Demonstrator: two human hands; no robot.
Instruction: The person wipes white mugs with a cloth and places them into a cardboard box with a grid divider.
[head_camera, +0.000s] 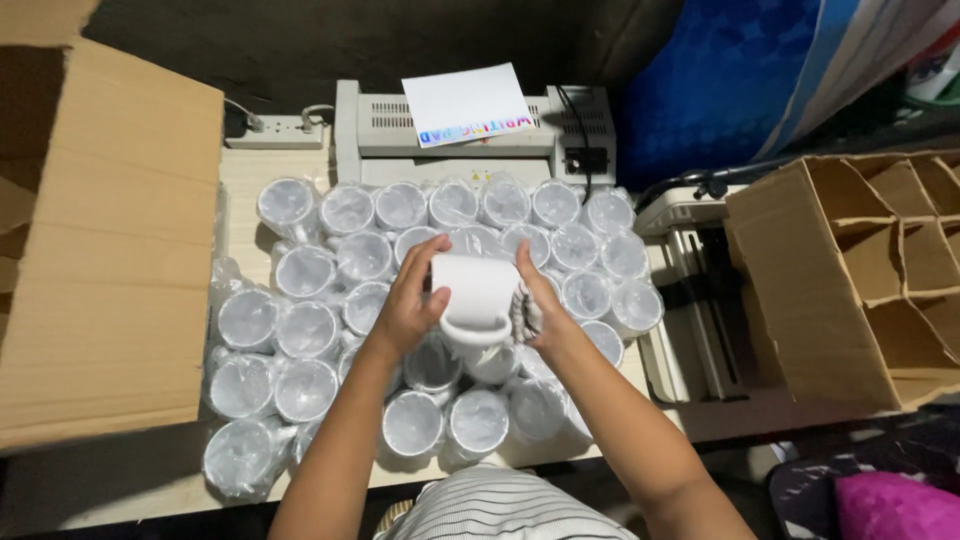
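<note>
About thirty wrapped mugs (306, 271) crowd the table (240, 170), and one bare mug (477, 291) sits at the centre. There are two cartons: one (110, 250) at 9 o'clock, one (850, 270) at 3. One laminator (470, 140) and one power strip (276, 131) stand at 12 o'clock.

The white mug (478, 293) hides the palm of the right hand (537, 305) and the wrapped mugs (306, 330) beneath it. The cardboard box (95, 240) at the left is cut off by the frame edge, as is the divided box (850, 270) at the right. Print on the white sheet (468, 103), upper center, is blurred.
</note>
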